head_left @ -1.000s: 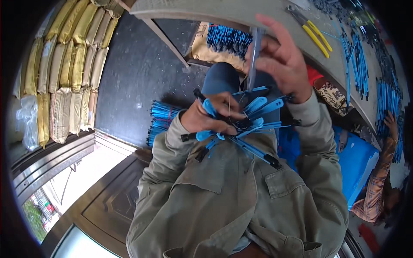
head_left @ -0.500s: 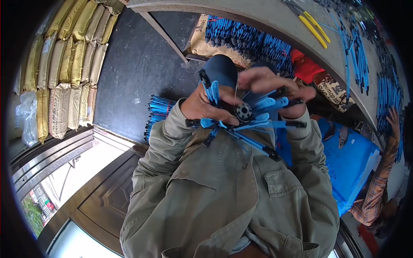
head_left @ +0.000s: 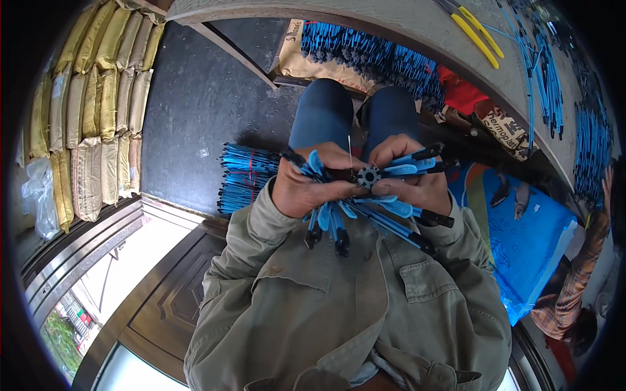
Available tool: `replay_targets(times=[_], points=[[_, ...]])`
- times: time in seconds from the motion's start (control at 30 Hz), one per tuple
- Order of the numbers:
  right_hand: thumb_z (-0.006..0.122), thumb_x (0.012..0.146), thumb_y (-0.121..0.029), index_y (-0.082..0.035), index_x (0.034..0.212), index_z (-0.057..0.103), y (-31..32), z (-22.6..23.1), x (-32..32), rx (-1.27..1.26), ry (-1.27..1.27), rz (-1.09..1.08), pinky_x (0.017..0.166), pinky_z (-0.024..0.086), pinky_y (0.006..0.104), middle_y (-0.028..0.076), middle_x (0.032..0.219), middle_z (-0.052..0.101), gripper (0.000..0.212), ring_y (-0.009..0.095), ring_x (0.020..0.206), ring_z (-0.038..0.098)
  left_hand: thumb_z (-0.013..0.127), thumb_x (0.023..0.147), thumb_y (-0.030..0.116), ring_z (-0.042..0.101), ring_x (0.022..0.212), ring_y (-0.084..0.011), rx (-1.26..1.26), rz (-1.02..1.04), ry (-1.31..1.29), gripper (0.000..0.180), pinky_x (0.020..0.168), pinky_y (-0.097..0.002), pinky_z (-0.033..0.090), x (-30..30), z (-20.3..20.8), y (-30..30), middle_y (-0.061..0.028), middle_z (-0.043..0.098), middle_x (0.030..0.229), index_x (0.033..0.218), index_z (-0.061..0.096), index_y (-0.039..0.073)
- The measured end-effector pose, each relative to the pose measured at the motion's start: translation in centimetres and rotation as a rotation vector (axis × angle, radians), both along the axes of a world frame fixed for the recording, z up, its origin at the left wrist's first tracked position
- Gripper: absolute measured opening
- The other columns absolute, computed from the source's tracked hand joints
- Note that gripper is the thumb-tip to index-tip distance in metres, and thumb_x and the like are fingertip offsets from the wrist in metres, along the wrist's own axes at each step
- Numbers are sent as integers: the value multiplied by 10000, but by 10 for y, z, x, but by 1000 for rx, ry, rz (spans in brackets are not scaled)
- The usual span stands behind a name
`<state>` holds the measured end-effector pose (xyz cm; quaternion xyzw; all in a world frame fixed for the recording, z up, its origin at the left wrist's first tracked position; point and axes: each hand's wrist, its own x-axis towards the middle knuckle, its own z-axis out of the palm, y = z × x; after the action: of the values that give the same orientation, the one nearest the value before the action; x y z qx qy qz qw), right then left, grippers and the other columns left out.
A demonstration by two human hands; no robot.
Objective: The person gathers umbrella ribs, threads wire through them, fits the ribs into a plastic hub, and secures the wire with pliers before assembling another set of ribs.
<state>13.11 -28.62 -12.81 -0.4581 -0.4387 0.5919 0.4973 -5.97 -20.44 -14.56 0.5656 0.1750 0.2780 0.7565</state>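
Observation:
Over my lap I hold a black notched round hub (head_left: 368, 176) with blue plastic arms (head_left: 381, 219) fanning out from it, black pieces at their tips. My left hand (head_left: 303, 186) grips it from the left, thumb against the hub and several arms between its fingers. From the right, my right hand (head_left: 420, 186) pinches the hub's edge between thumb and fingertips, with more arms beside its palm. A thin pale wire (head_left: 350, 151) sticks up by my left fingertips; its lower end is hidden.
Bundled blue arms (head_left: 246, 179) lie on the floor at left. A worktable (head_left: 391, 26) at the upper right bears yellow-handled pliers (head_left: 479, 36) and more blue arms (head_left: 548, 85). Stacked sacks (head_left: 91, 104) stand at far left. Another person's plaid sleeve (head_left: 577, 287) reaches in at right.
My right hand, blurred and raised above the hub before, has come down onto the hub's right edge. The hub now faces up between both hands, and some lower arms have swung.

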Motion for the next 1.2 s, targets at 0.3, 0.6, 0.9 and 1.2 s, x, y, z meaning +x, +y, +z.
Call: replay_targets(times=[0.3, 0.6, 0.9, 1.2], points=[[692, 738, -55, 38, 885, 621, 11, 5, -4, -125, 173, -105, 662, 465, 215, 61, 804, 619, 188, 86, 734, 582, 740, 632, -35, 580, 824, -191, 153, 124, 69, 278, 693, -302, 455, 4, 0, -2, -141, 589, 926, 852, 580, 22], [632, 765, -54, 38, 828, 635, 15, 12, -6, -183, 26, -88, 641, 434, 230, 79, 775, 595, 112, 106, 713, 555, 763, 635, 12, 571, 816, -179, 272, -103, 76, 235, 694, -284, 449, -2, 4, 22, -113, 576, 944, 781, 579, 30], [641, 770, -36, 17, 839, 644, 14, 11, -18, -198, 55, -132, 630, 473, 221, 59, 796, 627, 88, 79, 726, 589, 755, 630, 15, 580, 802, -178, 224, -186, 56, 220, 693, -282, 448, -2, 2, 28, -131, 585, 904, 742, 567, 21], [668, 761, -71, 22, 909, 624, 13, 6, -7, 12, -11, 42, 688, 433, 260, 96, 835, 584, 180, 144, 759, 552, 758, 639, -6, 607, 810, -176, 199, -147, 67, 234, 660, -274, 471, -7, 1, 19, -121, 606, 847, 745, 550, 11]])
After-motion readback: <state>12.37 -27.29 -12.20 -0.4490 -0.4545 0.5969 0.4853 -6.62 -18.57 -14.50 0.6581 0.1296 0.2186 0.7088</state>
